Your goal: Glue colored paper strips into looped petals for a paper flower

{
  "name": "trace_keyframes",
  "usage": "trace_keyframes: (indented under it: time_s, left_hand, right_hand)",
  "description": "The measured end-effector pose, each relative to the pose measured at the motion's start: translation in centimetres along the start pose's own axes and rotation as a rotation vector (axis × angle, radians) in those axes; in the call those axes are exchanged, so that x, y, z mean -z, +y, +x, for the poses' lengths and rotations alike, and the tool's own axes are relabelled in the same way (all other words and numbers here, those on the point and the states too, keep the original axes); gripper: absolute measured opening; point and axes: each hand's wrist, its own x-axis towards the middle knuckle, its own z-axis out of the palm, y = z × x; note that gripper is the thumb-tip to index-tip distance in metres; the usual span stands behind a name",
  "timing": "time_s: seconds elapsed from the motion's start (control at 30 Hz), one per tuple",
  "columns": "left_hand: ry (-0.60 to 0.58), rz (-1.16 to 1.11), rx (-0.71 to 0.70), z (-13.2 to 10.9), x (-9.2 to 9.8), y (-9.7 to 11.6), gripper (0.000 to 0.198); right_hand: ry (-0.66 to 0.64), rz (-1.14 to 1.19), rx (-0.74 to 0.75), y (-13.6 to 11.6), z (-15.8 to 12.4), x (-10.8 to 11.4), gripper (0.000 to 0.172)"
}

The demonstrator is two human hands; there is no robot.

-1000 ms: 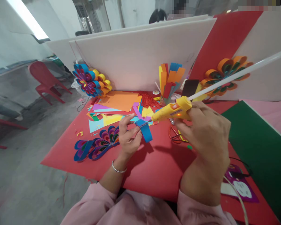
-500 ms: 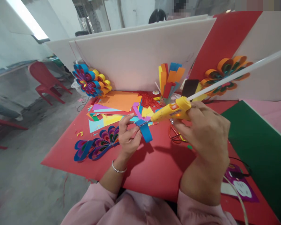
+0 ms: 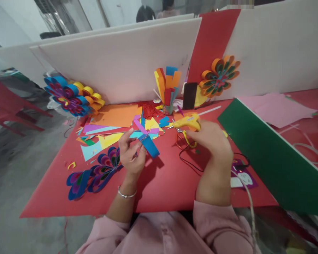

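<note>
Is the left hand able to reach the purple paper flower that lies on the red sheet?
Probably yes: the purple paper flower lies just beside the left hand, nothing between them. However, that hand pinches a blue strip.

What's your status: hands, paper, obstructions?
Left hand pinching folded blue paper strip. Right hand gripping yellow plastic glue gun, nozzle apart from strip. Black cord loops between hands.
</note>
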Motion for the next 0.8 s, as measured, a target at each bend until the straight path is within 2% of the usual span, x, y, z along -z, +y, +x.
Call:
trace_keyframes:
  time_s: [0.07, 0.13, 0.27, 0.5, 0.6, 0.7, 0.73, 0.8]
  left_hand:
    - [0.009, -0.004, 0.021, 0.1, 0.1, 0.2, 0.005]
    - [0.021, -0.022, 0.031, 0.1, 0.1, 0.3, 0.004]
    - [0.014, -0.047, 0.023, 0.0, 0.0, 0.3, 0.004]
    - [-0.013, -0.076, 0.002, -0.2, -0.4, -0.1, 0.009]
    - [-0.054, -0.076, 0.014, -0.3, -0.6, -0.1, 0.01]
    - [-0.103, -0.096, 0.042, -0.4, -0.7, 0.1, 0.01]
    - [-0.116, -0.109, 0.049, -0.4, -0.7, 0.1, 0.01]
    - [-0.134, -0.13, 0.057, -0.3, -0.6, 0.2, 0.008]
  right_hand:
    - [-0.145, -0.031, -0.074, 1.0, -0.1, -1.1, 0.033]
    - [-0.218, -0.069, -0.124, 1.8, -0.7, -2.1, 0.037]
    - [-0.188, -0.107, -0.211, 2.4, -1.2, -3.7, 0.046]
    - [-0.247, -0.08, -0.182, 2.1, 0.8, -8.4, 0.045]
    - [-0.151, -0.131, -0.164, 2.7, 0.0, -9.7, 0.049]
    - [0.011, -0.096, -0.126, 2.6, -1.5, -9.2, 0.052]
    - [0.094, -0.021, -0.073, 2.3, -2.0, -8.8, 0.049]
    - [0.214, 0.281, 0.086, 1.0, -2.8, -7.9, 0.041]
